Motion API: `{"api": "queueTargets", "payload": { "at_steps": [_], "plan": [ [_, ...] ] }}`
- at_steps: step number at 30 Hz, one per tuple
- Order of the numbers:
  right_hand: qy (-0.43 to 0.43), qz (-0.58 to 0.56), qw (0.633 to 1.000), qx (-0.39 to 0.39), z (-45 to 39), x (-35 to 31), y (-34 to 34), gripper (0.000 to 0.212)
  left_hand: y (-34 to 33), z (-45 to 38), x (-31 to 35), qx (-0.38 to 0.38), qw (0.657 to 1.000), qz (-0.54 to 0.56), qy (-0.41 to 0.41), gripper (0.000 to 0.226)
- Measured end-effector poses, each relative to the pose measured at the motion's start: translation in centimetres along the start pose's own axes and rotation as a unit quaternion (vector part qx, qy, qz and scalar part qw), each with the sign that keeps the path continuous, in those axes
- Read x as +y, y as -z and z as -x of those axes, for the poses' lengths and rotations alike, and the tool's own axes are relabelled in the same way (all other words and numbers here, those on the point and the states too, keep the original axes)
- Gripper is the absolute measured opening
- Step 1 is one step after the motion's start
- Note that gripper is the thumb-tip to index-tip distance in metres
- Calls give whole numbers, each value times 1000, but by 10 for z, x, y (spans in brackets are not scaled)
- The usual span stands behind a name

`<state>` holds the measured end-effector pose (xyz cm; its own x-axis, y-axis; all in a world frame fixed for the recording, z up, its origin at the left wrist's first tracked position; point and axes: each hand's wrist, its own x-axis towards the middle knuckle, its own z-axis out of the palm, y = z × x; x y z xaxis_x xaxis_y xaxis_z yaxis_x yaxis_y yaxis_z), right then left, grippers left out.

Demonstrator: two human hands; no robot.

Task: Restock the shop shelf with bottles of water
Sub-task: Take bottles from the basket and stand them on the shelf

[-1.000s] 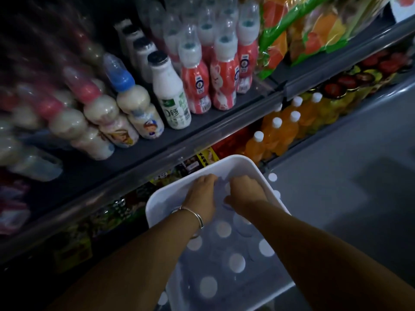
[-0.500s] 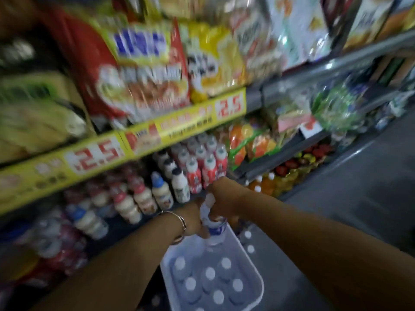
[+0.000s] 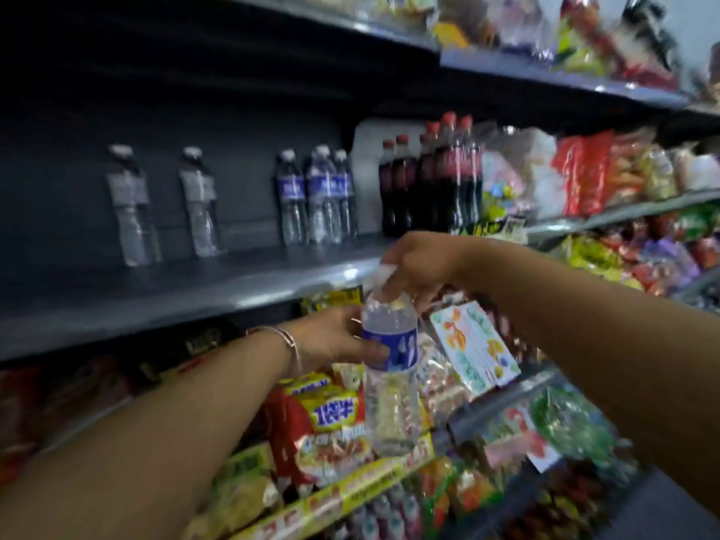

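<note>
Above and left of both hands, the grey shelf (image 3: 218, 290) has bare room between two clear bottles (image 3: 163, 204) and the blue-labelled waters (image 3: 315, 196). The left hand (image 3: 331, 341) wraps the water bottle (image 3: 389, 368) at its label; the right hand (image 3: 417, 263) pinches its cap. Best lift it clear of the shelf lip, then set it upright beside the blue-labelled ones

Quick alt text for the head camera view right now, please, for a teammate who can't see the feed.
Two hands hold a water bottle upright in front of a dark shelf: the right hand grips its cap, the left hand its blue label. Five water bottles and cola bottles stand on the shelf; snack packets fill the shelves below.
</note>
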<state>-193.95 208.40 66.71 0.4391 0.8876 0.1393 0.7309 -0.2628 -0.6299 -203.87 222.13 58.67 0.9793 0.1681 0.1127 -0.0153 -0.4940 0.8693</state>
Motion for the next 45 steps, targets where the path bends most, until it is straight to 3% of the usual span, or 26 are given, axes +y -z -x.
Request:
{"api": "queueTargets", "payload": {
  "at_steps": [7,11,15,18,22,26,30,35,37,41,45],
  "plan": [
    [73,-136,978,139,-41,-66,63,16,67,-1,86,117,988,87,-59,20],
    [98,-214,954,186,-80,-87,78,16,100,-14,104,184,975,96,-85,23],
    [119,-261,932,224,-133,-102,88,20,130,-38,111,225,968,53,-98,14],
    [129,-293,915,246,-169,-112,93,29,146,-59,110,234,968,-5,-92,19],
    [152,-309,906,244,-209,-119,99,26,167,-86,100,241,968,-23,-65,27],
    [157,-291,913,239,-250,-112,98,25,189,-113,82,324,944,-45,-51,46],
    [146,-244,929,236,-286,-97,91,29,205,-138,59,337,940,-26,-36,33],
    [148,-204,940,230,-330,-83,80,69,225,-168,29,348,937,-18,-13,30],
    [154,-186,946,215,-341,-81,78,73,232,-175,22,349,937,-13,-7,28],
    [157,-203,953,159,-355,-73,72,64,243,-184,14,335,942,-6,-2,29],
    [147,-222,962,57,-351,-54,73,21,246,-190,7,364,931,21,-21,31]
  ]
}}
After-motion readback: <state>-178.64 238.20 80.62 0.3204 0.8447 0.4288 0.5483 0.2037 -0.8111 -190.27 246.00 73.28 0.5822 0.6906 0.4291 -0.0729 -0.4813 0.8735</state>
